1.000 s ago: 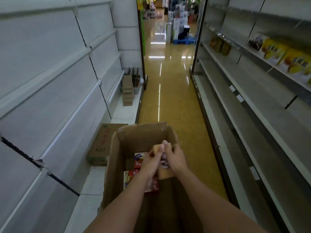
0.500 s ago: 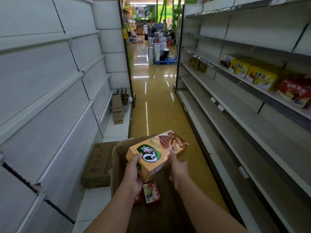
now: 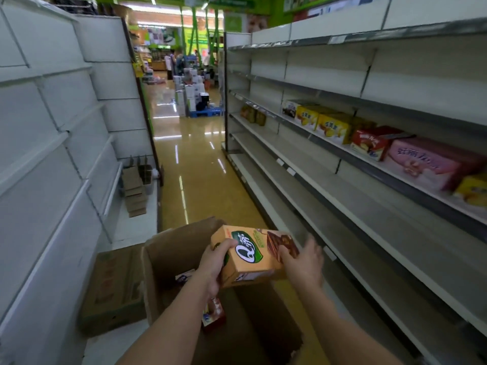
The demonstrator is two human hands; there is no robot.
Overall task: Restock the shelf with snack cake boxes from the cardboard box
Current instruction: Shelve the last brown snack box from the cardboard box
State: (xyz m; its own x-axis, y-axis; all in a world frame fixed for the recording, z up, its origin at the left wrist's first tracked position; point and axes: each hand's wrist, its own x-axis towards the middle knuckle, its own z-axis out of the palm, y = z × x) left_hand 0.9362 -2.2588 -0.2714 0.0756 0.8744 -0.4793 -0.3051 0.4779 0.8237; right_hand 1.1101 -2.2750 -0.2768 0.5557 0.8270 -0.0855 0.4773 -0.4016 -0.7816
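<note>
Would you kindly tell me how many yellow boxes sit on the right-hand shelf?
3: two side by side, and one at the frame's right edge, cut off; more may be hidden.

yellow box [image 3: 473, 189] cut off rt, pink box [image 3: 432, 164] blurred

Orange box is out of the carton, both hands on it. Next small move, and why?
Probably swing the orange snack cake box right toward the stocked shelf. The left hand grips its near end, the right hand holds the far end, and it sits above the cardboard box.
</note>
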